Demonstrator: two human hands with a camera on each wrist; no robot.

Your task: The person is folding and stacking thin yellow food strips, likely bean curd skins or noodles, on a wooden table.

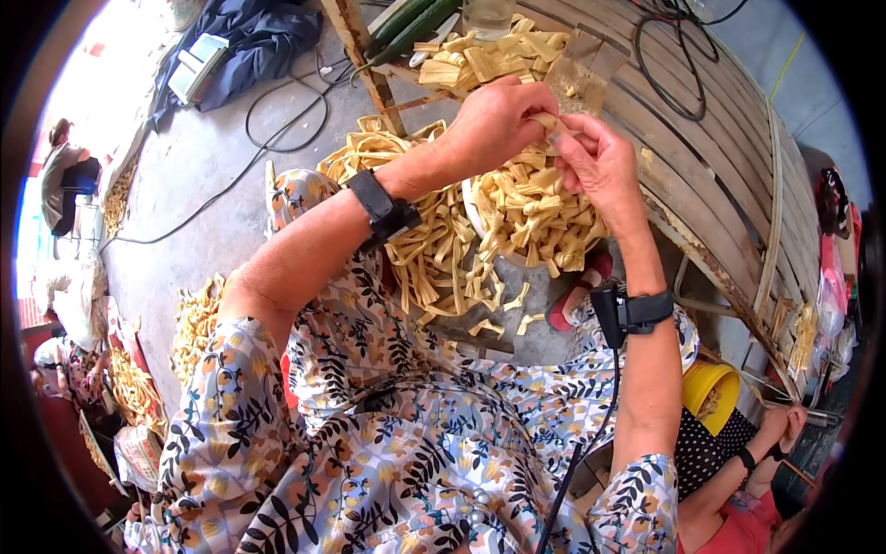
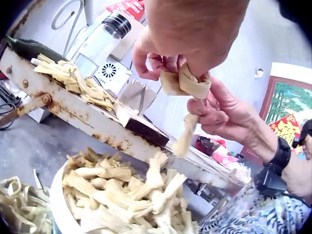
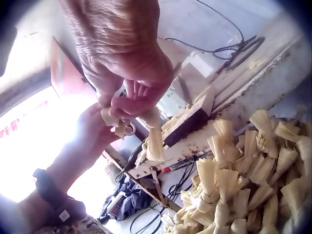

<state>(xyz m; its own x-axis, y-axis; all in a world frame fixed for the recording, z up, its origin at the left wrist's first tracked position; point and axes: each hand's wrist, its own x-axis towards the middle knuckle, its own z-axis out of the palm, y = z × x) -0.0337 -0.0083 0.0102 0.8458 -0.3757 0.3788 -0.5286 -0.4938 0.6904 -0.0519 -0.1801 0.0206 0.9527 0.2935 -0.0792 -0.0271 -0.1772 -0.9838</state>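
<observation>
Both hands meet above a heap of knotted pieces, working one pale yellow flat strip (image 2: 195,87). My left hand (image 1: 498,122) pinches the looped upper part of it between thumb and fingers. My right hand (image 1: 604,168) pinches the same strip from the other side, just below the loop. A short fanned tail (image 2: 184,139) of the strip hangs under the right fingers. Below the hands, a white bowl (image 2: 58,207) is piled with similar knotted pieces (image 1: 535,217). Long loose strips (image 1: 429,254) lie beside the bowl, on its left in the head view.
A slatted table (image 1: 711,166) with a rusty edge stands just beyond the bowl. It bears flat cut pieces (image 1: 498,60), a clear jar (image 2: 100,41) and green cucumbers (image 1: 411,32). Black cable (image 1: 249,152) runs across the floor. Another person's hands (image 1: 784,429) are at lower right.
</observation>
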